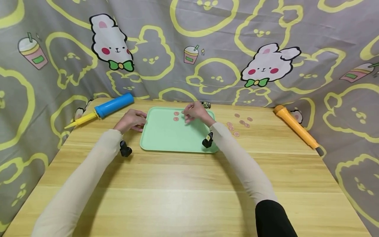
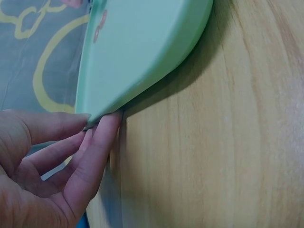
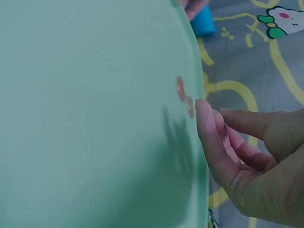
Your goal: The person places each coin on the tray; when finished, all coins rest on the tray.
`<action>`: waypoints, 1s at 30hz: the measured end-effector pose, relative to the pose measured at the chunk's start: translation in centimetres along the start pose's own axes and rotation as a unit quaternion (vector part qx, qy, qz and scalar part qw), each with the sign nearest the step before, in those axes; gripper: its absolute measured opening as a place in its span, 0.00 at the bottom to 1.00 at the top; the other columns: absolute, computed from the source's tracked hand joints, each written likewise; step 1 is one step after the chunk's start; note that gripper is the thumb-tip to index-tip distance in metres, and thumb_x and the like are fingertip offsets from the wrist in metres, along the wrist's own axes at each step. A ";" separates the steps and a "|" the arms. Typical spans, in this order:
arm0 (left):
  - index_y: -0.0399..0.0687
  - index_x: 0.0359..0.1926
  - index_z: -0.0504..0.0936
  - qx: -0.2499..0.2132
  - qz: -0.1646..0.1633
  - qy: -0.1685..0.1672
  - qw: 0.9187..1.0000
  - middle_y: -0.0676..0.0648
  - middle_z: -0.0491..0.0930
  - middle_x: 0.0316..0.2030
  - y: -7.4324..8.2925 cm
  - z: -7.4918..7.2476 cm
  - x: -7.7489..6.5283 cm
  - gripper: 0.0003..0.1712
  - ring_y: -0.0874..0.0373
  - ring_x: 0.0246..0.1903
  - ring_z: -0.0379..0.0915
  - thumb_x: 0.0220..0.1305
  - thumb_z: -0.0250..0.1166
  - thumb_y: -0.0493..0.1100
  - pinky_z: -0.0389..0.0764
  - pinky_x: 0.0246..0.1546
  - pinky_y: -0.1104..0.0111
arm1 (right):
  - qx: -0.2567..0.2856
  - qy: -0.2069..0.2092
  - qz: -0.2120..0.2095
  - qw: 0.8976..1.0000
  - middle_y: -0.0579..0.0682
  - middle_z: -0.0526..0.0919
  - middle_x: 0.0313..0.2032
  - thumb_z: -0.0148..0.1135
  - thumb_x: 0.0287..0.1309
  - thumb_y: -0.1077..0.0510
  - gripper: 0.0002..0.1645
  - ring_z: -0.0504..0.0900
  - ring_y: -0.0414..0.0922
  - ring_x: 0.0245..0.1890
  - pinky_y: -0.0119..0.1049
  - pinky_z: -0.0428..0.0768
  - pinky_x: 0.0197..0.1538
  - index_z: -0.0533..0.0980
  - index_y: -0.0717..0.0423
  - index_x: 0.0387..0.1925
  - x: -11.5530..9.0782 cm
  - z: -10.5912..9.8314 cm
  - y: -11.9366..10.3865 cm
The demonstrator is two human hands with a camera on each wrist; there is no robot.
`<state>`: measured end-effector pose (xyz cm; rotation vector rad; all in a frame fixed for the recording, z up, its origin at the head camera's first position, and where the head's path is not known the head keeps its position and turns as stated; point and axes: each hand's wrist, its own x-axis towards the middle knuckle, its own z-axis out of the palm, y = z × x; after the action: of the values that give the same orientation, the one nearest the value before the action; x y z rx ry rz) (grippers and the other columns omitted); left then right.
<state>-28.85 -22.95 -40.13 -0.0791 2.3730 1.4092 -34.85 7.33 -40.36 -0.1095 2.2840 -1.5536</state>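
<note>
A pale green rectangular tray (image 1: pixel 171 138) lies on the table with two small copper-coloured coins (image 1: pixel 176 119) near its far edge. My left hand (image 1: pixel 133 119) pinches the tray's left edge, thumb above and fingers beneath, as the left wrist view shows. Over the far right part of the tray hovers my right hand (image 1: pixel 193 112), just right of the two coins. In the right wrist view its thumb and fingertips (image 3: pixel 205 107) come together; whether a coin sits between them is hidden. Several more coins (image 1: pixel 242 122) lie loose on the table right of the tray.
A blue and yellow hand pump (image 1: pixel 113 106) lies at the back left. An orange microphone-shaped thing (image 1: pixel 296 126) lies along the right side. Behind the tray stands a small toy car (image 1: pixel 206 105). A patterned grey curtain (image 1: pixel 165 49) hangs along the table's back edge.
</note>
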 end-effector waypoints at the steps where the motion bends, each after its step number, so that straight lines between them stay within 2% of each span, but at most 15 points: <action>1: 0.28 0.72 0.69 0.002 0.000 -0.001 1.000 0.30 0.77 0.56 0.0 0.0 0.0 0.29 0.51 0.42 0.82 0.74 0.59 0.35 0.91 0.39 0.65 | -0.004 0.002 -0.005 1.000 0.67 0.87 0.47 0.65 0.70 0.67 0.07 0.86 0.46 0.25 0.40 0.91 0.38 0.80 0.71 0.44 -0.1 -0.3 -0.1; 4: 0.28 0.72 0.69 0.005 -0.002 0.002 1.000 0.30 0.77 0.57 -0.1 -0.1 0.0 0.30 0.52 0.43 0.81 0.74 0.59 0.36 0.91 0.40 0.65 | -0.010 0.006 -0.016 1.000 0.66 0.86 0.53 0.66 0.69 0.67 0.07 0.88 0.53 0.34 0.41 0.91 0.41 0.80 0.70 0.45 -0.4 -1.1 -0.2; 9: 0.28 0.72 0.69 0.004 -0.008 0.008 1.000 0.31 0.77 0.55 -0.2 0.0 0.1 0.30 0.53 0.41 0.79 0.74 0.60 0.36 0.91 0.39 0.66 | -0.006 0.010 -0.033 0.999 0.67 0.85 0.54 0.66 0.70 0.66 0.07 0.87 0.62 0.46 0.46 0.91 0.45 0.79 0.68 0.45 -0.9 -2.4 0.2; 14: 0.29 0.71 0.70 0.004 -0.010 0.010 1.000 0.32 0.78 0.53 0.0 0.1 0.0 0.29 0.53 0.41 0.79 0.73 0.61 0.36 0.91 0.38 0.66 | -0.011 0.009 -0.046 0.999 0.69 0.84 0.54 0.64 0.71 0.66 0.08 0.85 0.63 0.45 0.50 0.90 0.48 0.79 0.70 0.46 -2.0 -3.9 1.2; 18: 0.28 0.73 0.68 0.004 -0.002 0.005 1.000 0.31 0.77 0.55 0.0 0.1 0.1 0.31 0.50 0.44 0.79 0.74 0.61 0.36 0.91 0.39 0.65 | -0.008 0.017 -0.048 0.999 0.72 0.82 0.55 0.63 0.71 0.67 0.10 0.83 0.64 0.46 0.55 0.88 0.53 0.78 0.73 0.47 -2.8 -5.3 1.8; 22: 0.27 0.74 0.66 0.007 0.000 0.000 1.000 0.30 0.75 0.57 0.0 0.0 0.1 0.32 0.47 0.47 0.78 0.74 0.60 0.36 0.91 0.40 0.65 | -0.008 0.030 -0.040 0.999 0.70 0.81 0.52 0.63 0.72 0.66 0.11 0.83 0.61 0.46 0.56 0.86 0.57 0.77 0.72 0.48 -3.3 -6.8 2.2; 30: 0.26 0.74 0.65 -0.003 -0.001 -0.013 1.000 0.30 0.75 0.58 -0.3 -0.1 0.3 0.33 0.49 0.46 0.79 0.75 0.60 0.37 0.91 0.42 0.63 | -0.047 0.052 -0.044 0.997 0.71 0.81 0.54 0.60 0.73 0.65 0.14 0.84 0.62 0.49 0.57 0.83 0.62 0.77 0.74 0.53 -4.3 -9.6 3.1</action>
<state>-29.04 -23.13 -40.42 -0.0647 2.3473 1.4085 -33.72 18.12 -39.01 -0.1603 2.4647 -1.5267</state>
